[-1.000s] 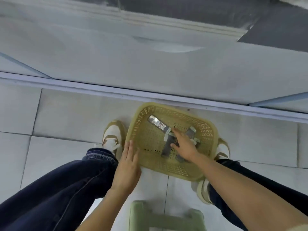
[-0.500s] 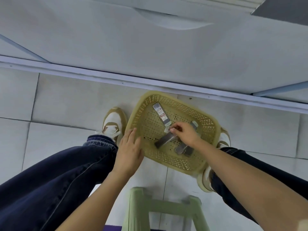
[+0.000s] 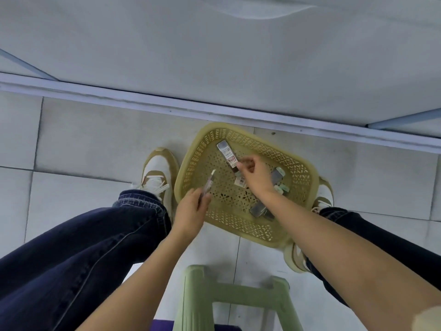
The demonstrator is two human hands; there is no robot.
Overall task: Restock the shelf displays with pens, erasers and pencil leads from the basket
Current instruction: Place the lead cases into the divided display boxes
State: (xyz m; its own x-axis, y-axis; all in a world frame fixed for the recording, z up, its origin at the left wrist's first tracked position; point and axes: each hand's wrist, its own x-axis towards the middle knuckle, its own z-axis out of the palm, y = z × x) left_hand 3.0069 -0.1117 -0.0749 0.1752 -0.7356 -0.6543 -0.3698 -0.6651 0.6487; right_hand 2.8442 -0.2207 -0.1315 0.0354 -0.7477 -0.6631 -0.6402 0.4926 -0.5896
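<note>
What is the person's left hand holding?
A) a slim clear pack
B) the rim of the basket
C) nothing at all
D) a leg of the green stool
A: the left hand grips a slim clear pack over the yellow basket, while the right hand pinches the end of a labelled pack inside it.

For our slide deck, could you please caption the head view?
Over a yellow basket, the left hand holds a slim pack while the right hand reaches a labelled pack.
</note>
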